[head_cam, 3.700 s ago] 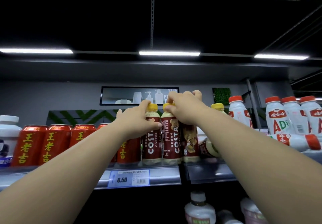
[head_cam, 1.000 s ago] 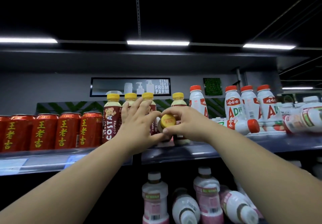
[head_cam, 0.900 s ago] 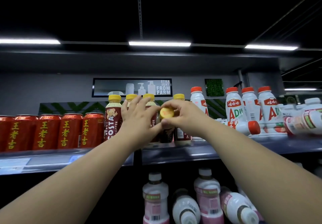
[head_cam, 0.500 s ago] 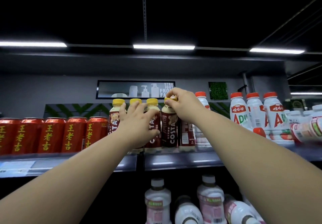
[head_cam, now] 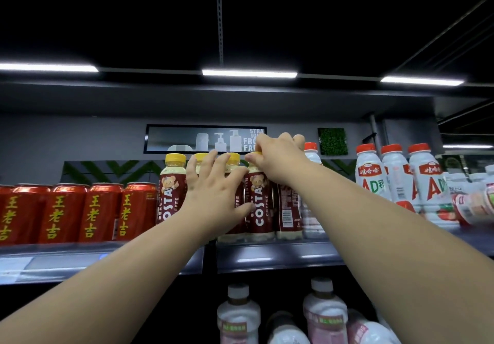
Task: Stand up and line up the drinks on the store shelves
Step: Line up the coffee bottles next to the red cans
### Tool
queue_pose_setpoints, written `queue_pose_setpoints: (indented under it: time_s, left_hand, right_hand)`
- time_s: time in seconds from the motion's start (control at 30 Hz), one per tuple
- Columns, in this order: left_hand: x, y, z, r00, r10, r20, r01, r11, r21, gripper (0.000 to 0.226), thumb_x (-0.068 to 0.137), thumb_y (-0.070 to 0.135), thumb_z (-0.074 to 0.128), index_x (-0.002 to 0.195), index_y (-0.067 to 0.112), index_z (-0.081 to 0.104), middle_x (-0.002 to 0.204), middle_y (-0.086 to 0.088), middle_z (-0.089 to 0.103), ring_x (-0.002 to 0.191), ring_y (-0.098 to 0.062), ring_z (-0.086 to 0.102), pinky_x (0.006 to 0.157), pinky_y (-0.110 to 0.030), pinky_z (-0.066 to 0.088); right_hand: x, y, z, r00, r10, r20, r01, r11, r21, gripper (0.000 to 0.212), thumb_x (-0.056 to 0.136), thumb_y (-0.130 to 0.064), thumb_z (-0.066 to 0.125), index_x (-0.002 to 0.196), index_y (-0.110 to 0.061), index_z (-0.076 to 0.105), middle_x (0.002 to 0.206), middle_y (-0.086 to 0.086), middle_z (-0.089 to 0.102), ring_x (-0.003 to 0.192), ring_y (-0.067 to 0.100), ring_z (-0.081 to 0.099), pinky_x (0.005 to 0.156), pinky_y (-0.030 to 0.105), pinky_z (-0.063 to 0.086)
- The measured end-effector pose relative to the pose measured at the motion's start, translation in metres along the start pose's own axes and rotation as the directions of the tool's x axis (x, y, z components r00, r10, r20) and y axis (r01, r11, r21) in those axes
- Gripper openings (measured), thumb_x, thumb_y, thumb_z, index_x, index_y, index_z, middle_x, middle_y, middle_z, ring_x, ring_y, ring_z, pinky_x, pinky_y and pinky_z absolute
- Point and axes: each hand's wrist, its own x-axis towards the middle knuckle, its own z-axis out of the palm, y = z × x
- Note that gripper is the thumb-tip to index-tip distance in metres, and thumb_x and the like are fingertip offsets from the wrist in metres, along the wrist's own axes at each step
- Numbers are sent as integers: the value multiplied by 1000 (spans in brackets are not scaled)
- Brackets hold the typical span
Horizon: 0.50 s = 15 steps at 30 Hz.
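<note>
The coffee bottle (head_cam: 258, 204), tipped a second ago, now stands upright, right of the red cans (head_cam: 80, 210); right hand (head_cam: 278, 156) pinches its cap; left hand (head_cam: 213, 194), fingers spread, steadies the neighbouring bottles (head_cam: 233, 160); one more lined up.

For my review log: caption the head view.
Right hand grips an upright Costa bottle by its top; left hand rests on neighbouring bottles.

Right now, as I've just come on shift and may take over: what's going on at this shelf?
A person is straightening Costa coffee bottles on the shelf. Their right hand grips the top of one upright bottle; the left hand presses flat against those beside it. The red cans stand in a row; a white bottle at far right lies on its side.
</note>
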Motion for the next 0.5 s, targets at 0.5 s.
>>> queue_pose_setpoints:
  time_s: [0.5]
  left_hand:
    - [-9, 48, 27, 993, 72, -91, -78, 995, -57, 73, 76, 72, 42, 140, 38, 37, 161, -10, 17, 151, -31, -2, 117, -57, -11]
  right_hand:
    - [-92, 62, 40, 936, 90, -341, 41, 932, 360, 62, 85, -32, 71, 141, -27, 45, 144, 0, 44, 133, 24, 37, 112, 46, 32]
